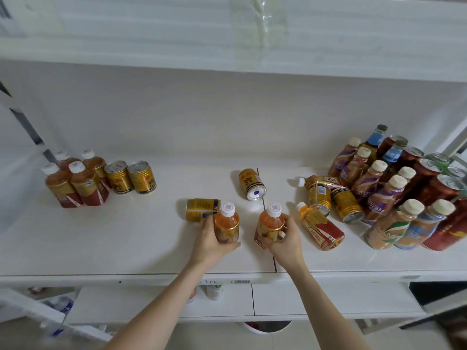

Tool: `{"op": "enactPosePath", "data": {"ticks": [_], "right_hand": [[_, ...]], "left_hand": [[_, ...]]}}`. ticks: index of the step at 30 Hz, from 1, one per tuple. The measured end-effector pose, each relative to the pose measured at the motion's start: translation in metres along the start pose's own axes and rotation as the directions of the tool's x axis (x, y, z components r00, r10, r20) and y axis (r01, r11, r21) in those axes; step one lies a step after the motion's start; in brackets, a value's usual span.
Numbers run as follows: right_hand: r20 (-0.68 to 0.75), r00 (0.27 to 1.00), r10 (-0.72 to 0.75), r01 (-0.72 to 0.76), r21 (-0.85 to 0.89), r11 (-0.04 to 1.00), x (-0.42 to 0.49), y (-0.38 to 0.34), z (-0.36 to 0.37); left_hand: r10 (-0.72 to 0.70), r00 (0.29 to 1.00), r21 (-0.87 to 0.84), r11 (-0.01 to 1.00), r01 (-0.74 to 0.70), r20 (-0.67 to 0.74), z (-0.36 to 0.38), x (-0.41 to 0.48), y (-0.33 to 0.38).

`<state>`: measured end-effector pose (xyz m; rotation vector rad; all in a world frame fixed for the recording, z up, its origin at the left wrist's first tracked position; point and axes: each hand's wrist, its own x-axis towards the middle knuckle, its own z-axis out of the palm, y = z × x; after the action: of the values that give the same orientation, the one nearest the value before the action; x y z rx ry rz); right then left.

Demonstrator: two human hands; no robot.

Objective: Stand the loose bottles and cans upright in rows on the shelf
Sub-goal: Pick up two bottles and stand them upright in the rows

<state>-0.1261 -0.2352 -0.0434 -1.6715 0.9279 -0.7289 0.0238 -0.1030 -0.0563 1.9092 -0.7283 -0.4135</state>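
Observation:
My left hand grips an upright orange tea bottle with a white cap near the front middle of the white shelf. My right hand grips a second tea bottle of the same kind, also upright. A gold can lies on its side just behind my left hand. Another gold can lies further back. To the right lie a tea bottle, two gold cans and one more bottle.
At the back left stand several tea bottles and two gold cans in rows. A dense group of upright coffee bottles and dark red cans fills the right end. A seam splits the shelf.

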Motion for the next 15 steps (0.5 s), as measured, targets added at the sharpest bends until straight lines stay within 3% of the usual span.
{"op": "enactPosePath", "data": {"ticks": [4,11,15], "right_hand": [[0.038,0.999,-0.001,0.001,0.002,1.0,0.0,-0.002,-0.004],[0.099,0.995,-0.025,0.03,-0.051,0.998,-0.006,-0.008,-0.005],[0.104,0.994,-0.034,0.041,-0.064,0.997,-0.013,-0.012,-0.003]], "left_hand": [[-0.086,0.996,-0.077,0.993,0.086,0.0,-0.001,0.002,0.004],[-0.068,0.984,-0.15,0.984,0.093,0.162,-0.018,0.002,0.005],[-0.068,0.981,-0.124,0.988,0.092,0.183,-0.026,-0.002,0.005]]}}
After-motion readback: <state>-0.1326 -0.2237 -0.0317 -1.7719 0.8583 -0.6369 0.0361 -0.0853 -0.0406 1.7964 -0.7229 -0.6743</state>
